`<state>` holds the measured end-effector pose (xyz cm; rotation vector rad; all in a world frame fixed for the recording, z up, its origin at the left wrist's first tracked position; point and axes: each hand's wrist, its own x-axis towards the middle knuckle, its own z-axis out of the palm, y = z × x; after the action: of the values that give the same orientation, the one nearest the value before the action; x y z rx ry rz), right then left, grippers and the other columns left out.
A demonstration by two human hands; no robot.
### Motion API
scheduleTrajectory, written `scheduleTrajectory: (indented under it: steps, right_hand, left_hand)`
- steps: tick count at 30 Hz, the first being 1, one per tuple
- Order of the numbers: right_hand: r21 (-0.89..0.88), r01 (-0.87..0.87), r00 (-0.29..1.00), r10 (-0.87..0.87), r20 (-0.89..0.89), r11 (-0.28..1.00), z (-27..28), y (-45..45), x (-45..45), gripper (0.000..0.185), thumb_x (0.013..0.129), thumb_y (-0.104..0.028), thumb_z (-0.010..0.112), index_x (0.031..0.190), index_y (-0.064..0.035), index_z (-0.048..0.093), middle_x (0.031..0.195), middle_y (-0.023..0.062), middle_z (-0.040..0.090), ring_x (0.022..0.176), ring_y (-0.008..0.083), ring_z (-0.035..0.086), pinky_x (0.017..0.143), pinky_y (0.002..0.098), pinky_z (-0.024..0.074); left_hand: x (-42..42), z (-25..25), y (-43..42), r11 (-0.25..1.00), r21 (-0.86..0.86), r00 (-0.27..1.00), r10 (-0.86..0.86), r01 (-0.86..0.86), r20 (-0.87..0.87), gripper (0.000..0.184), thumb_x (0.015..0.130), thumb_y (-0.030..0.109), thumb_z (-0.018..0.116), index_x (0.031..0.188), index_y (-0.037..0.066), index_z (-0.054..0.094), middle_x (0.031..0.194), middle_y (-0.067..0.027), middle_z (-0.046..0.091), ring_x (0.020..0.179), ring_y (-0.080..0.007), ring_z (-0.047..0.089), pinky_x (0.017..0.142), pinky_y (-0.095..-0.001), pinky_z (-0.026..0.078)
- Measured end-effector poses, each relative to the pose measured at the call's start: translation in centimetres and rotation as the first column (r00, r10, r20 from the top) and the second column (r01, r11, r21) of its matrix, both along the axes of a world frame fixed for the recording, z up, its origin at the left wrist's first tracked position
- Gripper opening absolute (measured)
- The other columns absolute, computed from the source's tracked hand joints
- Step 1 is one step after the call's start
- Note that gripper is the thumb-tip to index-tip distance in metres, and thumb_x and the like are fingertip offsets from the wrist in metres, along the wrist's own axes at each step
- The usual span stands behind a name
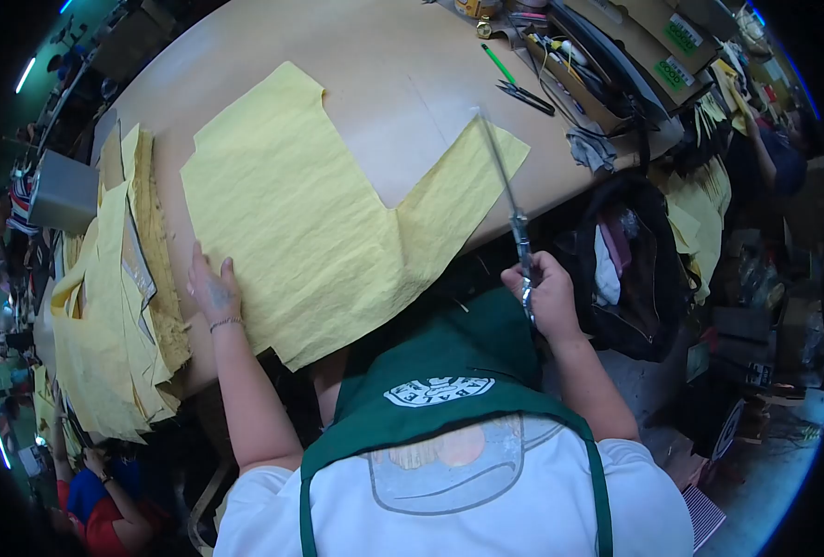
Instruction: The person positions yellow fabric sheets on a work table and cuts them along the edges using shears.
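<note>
The green apron point(440, 334) carries a white badge in which the letters "BALE" can be made out; the rest of its lettering curves out of reading. Two bright green labels point(681, 32) are stuck on the cardboard box point(639, 23), well beyond the right fingers, their print too small to read.

One large yellow sheet point(291, 204) lies flat on the table point(375, 56) between the two hands, just right of the left fingers, with a V-shaped notch in its far side. One stack of yellow pieces point(105, 334) sits to the left of the left fingers — its layers overlap too much to count. Beyond the right fingers are one green pen point(498, 63), one pair of black snips point(526, 97) and one grey cloth point(590, 148); one open black bag point(653, 325) sits just to their right.

The left hand point(215, 292) reaches forward, forearm nearly straight, its fingers extended and loose along the sheet's left edge, thumb apart; one bracelet point(227, 323) circles the wrist. The right hand point(549, 290), elbow bent, is clenched round the handle of one long metal tool point(516, 223) — its thin blade slants forward and left over the sheet's narrow arm. Whether blade and sheet touch, I cannot tell.
</note>
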<state>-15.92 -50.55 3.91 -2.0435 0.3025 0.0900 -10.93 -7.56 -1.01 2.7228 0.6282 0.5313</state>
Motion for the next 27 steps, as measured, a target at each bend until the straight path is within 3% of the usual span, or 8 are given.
scheduleTrajectory:
  steps: [4, 9, 12, 15, 18, 19, 24, 27]
  right_hand:
    - [0.136, 0.135, 0.990, -0.138, 0.014, 0.981, -2.1, -1.4, -1.6, 0.038, 0.072, -0.035, 0.068, 0.072, -0.0028, 0.048, 0.060, 0.0002, 0.047, 0.056, 0.0070, 0.042, 0.052, 0.0229, 0.0363]
    - [0.193, 0.144, 0.990, -0.140, -0.032, 0.971, -3.2, -2.6, -3.9, 0.037, 0.071, -0.034, 0.068, 0.073, -0.0033, 0.048, 0.061, -0.0006, 0.048, 0.056, 0.0061, 0.042, 0.053, 0.0225, 0.0369]
    - [0.142, 0.026, 0.998, -0.018, -0.053, 0.990, -2.8, -3.0, -4.9, 0.034, 0.074, -0.033, 0.066, 0.076, -0.0046, 0.048, 0.063, -0.0011, 0.048, 0.055, 0.0057, 0.044, 0.053, 0.0208, 0.0374]
    - [0.200, -0.020, 0.998, 0.031, -0.055, 0.980, -3.3, -2.4, -5.4, 0.032, 0.075, -0.032, 0.065, 0.078, -0.0053, 0.048, 0.065, -0.0017, 0.049, 0.056, 0.0052, 0.045, 0.054, 0.0198, 0.0377]
    - [0.290, 0.023, 0.997, 0.000, -0.079, 0.957, -4.3, -2.0, -5.9, 0.033, 0.072, -0.030, 0.069, 0.076, -0.0037, 0.049, 0.063, -0.0012, 0.049, 0.056, 0.0055, 0.043, 0.054, 0.0209, 0.0375]
    - [0.311, 0.038, 0.996, -0.011, -0.087, 0.950, -4.4, -2.1, -5.9, 0.034, 0.070, -0.029, 0.070, 0.075, -0.0029, 0.050, 0.062, -0.0009, 0.049, 0.056, 0.0057, 0.042, 0.053, 0.0215, 0.0373]
    - [0.218, 0.024, 0.997, -0.006, -0.083, 0.976, -2.8, -3.7, -5.8, 0.033, 0.071, -0.029, 0.070, 0.074, -0.0030, 0.050, 0.062, -0.0009, 0.049, 0.056, 0.0057, 0.042, 0.053, 0.0216, 0.0371]
    - [0.194, 0.034, 0.996, -0.018, -0.084, 0.980, -2.6, -4.3, -5.6, 0.034, 0.072, -0.031, 0.069, 0.075, -0.0028, 0.050, 0.063, -0.0006, 0.049, 0.057, 0.0056, 0.042, 0.054, 0.0213, 0.0372]
  left_hand:
    - [1.7, 0.0, 0.0, 0.971, -0.216, 0.995, -0.100, 0.101, 0.015, 0.053, 0.070, -0.003, 0.057, 0.120, 0.008, 0.043, 0.079, -0.0099, 0.052, 0.074, -0.0212, 0.051, 0.069, -0.0318, 0.043]
    - [5.5, -2.1, 11.7, 0.983, -0.039, 0.958, -0.163, 0.177, 0.235, 0.042, 0.072, -0.001, 0.056, 0.113, 0.006, 0.049, 0.083, -0.0129, 0.055, 0.078, -0.0229, 0.053, 0.071, -0.0313, 0.044]
    - [5.3, 7.0, 6.2, 0.803, 0.593, 0.961, -0.206, 0.059, 0.183, 0.034, 0.074, 0.002, 0.056, 0.108, 0.003, 0.051, 0.092, -0.0154, 0.055, 0.085, -0.0262, 0.054, 0.075, -0.0325, 0.044]
    - [4.0, 11.5, -4.5, 0.816, 0.318, 0.764, -0.570, 0.483, 0.302, 0.036, 0.074, 0.008, 0.061, 0.107, -0.001, 0.050, 0.099, -0.0151, 0.055, 0.092, -0.0298, 0.052, 0.081, -0.0353, 0.042]
    - [-1.9, 8.3, -16.6, 0.452, 0.033, 0.450, -0.891, 0.891, 0.063, 0.055, 0.065, 0.017, 0.070, 0.114, 0.007, 0.048, 0.111, -0.0118, 0.050, 0.105, -0.0274, 0.046, 0.087, -0.0373, 0.038]
    - [-4.1, 8.4, -19.5, 0.373, -0.015, 0.352, -0.890, 0.928, -0.290, 0.058, 0.065, 0.019, 0.069, 0.117, 0.010, 0.046, 0.124, -0.0108, 0.041, 0.119, -0.0269, 0.035, 0.095, -0.0374, 0.032]
    - [-2.4, 3.9, -19.2, 0.569, 0.076, 0.572, -0.820, 0.819, -0.029, 0.028, 0.069, 0.015, 0.064, 0.093, 0.007, 0.054, 0.090, -0.0081, 0.052, 0.083, -0.0252, 0.050, 0.068, -0.0380, 0.041]
    - [-1.3, 2.6, -18.1, 0.406, 0.039, 0.407, -0.913, 0.913, -0.023, 0.014, 0.070, 0.012, 0.063, 0.079, 0.006, 0.054, 0.075, -0.0083, 0.051, 0.070, -0.0257, 0.051, 0.062, -0.0351, 0.042]
